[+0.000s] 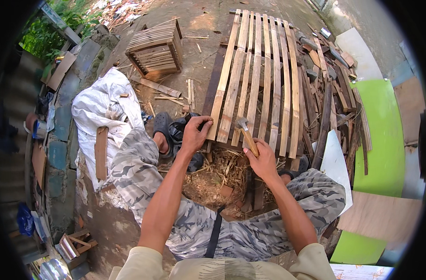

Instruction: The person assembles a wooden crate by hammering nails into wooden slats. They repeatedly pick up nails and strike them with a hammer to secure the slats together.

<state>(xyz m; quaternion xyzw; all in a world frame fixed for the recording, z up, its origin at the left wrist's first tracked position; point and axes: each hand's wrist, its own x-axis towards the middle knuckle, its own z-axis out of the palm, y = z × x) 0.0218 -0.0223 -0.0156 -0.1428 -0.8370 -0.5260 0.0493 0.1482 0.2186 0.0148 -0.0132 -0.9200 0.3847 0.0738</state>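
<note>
A frame of long pale slats, seemingly bamboo (pixel 221 88), stretches away from me on dark wooden supports. My left hand (pixel 194 134) is at its near left corner, thumb and fingers pinched together beside the end of the outermost slat. Whatever is in that pinch is too small to make out. In my right hand (pixel 263 161) is a hammer (pixel 250 143), gripped by its wooden handle. Its metal head points up and away, over the near ends of the middle slats.
A slatted wooden crate (pixel 152 51) stands at the far left. Beside my left leg lies a white sack (pixel 101 100) with a short board (pixel 101 154) on it. Scrap wood (pixel 332 102) is heaped to the right, near a green panel (pixel 379 135). Shavings (pixel 217 179) cover the ground between my feet.
</note>
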